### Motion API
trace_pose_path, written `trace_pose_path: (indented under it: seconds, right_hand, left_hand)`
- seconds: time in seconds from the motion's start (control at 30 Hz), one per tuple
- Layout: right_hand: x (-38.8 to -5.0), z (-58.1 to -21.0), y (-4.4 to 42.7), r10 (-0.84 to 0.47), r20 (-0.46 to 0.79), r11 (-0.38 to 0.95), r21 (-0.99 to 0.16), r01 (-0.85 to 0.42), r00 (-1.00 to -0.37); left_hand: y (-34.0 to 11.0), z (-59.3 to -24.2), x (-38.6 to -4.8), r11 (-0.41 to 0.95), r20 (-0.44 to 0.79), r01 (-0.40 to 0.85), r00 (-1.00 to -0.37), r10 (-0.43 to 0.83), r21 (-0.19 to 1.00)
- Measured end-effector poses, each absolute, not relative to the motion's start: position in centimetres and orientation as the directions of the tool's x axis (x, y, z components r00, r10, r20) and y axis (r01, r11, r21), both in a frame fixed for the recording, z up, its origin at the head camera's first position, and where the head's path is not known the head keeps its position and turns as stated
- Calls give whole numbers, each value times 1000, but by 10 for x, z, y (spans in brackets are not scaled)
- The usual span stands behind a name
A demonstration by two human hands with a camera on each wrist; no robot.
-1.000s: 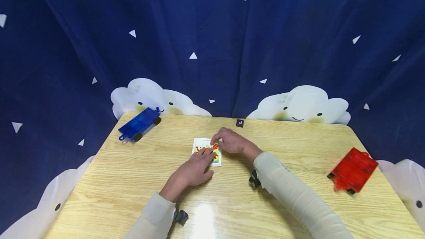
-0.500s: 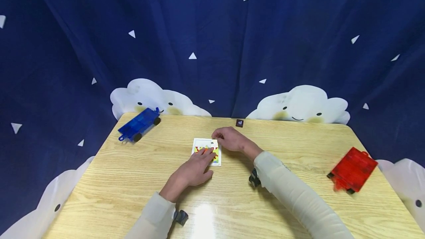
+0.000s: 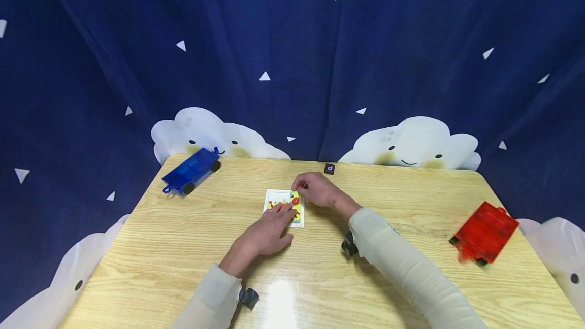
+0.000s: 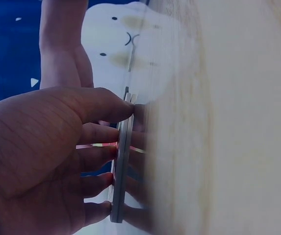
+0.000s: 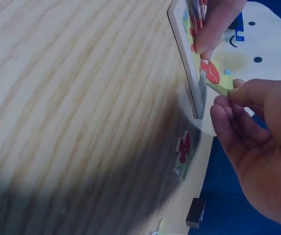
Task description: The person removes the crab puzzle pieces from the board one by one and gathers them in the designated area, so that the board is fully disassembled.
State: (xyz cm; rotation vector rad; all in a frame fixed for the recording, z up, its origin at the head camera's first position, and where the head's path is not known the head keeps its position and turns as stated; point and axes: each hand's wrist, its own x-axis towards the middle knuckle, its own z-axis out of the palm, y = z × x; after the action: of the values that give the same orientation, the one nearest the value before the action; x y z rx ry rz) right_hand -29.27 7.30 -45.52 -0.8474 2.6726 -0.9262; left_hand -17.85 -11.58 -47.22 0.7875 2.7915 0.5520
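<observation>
A small white-rimmed picture puzzle [image 3: 271,196] lies on the table in the head view. My left hand [image 3: 261,236] rests over it, fingertips on the picture; in the left wrist view, that hand's [image 4: 37,156] thumb touches the edge of the board [image 4: 120,181]. At the far right corner my right hand [image 3: 319,191] pinches a yellow-green piece [image 3: 295,197] with a red shape. The right wrist view has this piece [image 5: 219,83] tilted up from the board [image 5: 183,58], its edge between thumb and fingers of my right hand [image 5: 265,142].
Loose on the wood are a piece with a red figure [image 5: 183,151] and part of another [image 5: 159,227]. A dark tile [image 3: 329,168] lies by the far edge. A blue toy wagon [image 3: 192,169] stands far left, a red one [image 3: 487,232] at right.
Half a second ago the pinched piece showed white; its coloured face is visible again, as one second ago. My right hand has shifted slightly away from me. My left hand has stayed put.
</observation>
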Motion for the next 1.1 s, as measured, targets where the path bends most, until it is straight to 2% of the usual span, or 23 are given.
trace_pose_path:
  seconds: [0.4, 0.8, 1.1]
  right_hand:
    - [-294, -444, 98, -566, 24, 632, -629, -453, -824]
    - [-296, -432, 164, -542, 36, 666, -591, -455, -839]
    - [-295, -425, 209, -580, -112, 714, -548, -436, -807]
  left_hand:
    - [-117, -474, -179, 787, -68, 465, -843, 533, 406]
    - [-115, -473, -177, 777, -55, 470, -841, 539, 419]
    - [-116, -476, -179, 781, -58, 469, -842, 537, 412]
